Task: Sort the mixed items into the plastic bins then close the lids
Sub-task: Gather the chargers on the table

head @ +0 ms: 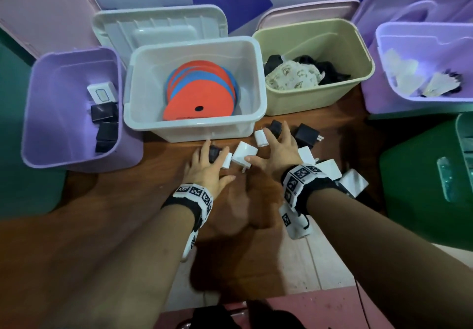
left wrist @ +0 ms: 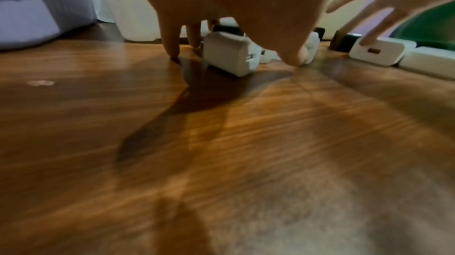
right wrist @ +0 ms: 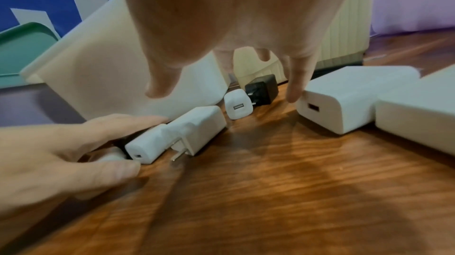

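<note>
On the table (head: 153,190), you are spreading both hands, left hand (head: 207,170) and right hand (head: 277,154), gripping nothing, over light, rigid, slick chargers (head: 244,153); pinch their flat sides.

Four open bins (head: 194,126) stand on the worktop (head: 158,182), with about five white chargers (head: 244,155) and three black chargers (head: 305,134) loose before them.
</note>
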The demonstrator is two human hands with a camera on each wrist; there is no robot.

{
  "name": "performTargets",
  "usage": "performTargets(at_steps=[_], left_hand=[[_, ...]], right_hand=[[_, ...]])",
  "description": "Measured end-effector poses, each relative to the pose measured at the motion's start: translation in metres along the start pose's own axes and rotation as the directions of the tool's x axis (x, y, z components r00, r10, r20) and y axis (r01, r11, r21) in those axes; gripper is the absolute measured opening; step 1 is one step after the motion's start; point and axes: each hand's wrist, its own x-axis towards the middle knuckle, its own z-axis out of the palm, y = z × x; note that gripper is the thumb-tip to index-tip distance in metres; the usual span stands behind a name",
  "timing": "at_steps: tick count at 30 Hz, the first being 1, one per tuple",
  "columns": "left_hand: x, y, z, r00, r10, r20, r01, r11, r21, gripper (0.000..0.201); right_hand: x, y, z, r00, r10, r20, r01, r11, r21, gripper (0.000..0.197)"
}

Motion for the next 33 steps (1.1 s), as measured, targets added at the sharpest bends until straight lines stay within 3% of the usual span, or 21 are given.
performTargets(at_steps=[4,11,15,23,33], left_hand=[[0.001,-0.004,0.007,0.997,0.037,-0.072,-0.035,0.999,0.022,0.062],[0.005,-0.012,0.006,0.994,-0.013,-0.108,0.016,0.999,0.028,0.054],[0.005,-0.014,0.004,0.994,-0.047,-0.101,0.048,0.999,0.010,0.053],[-0.002,-0.023,0.004,0.991,-0.088,-0.102,0.084,0.996,-0.039,0.052],[-0.005,-0.033,0.007,0.986,-0.118,-0.117,0.110,0.991,-0.073,0.050]], right_hand=[[0.016,-0.007,0.002,1.000,-0.007,0.014,0.007,1.000,-0.009,0.064],[0.033,-0.009,0.004,0.994,0.020,0.106,-0.012,0.997,-0.073,0.068],[0.018,-0.005,0.006,0.998,0.035,0.058,-0.033,0.999,-0.032,0.062],[0.001,-0.005,0.022,0.996,-0.049,0.069,0.061,0.980,-0.188,0.100],[0.007,-0.009,0.037,0.996,-0.028,-0.083,0.003,0.958,-0.287,0.092]])
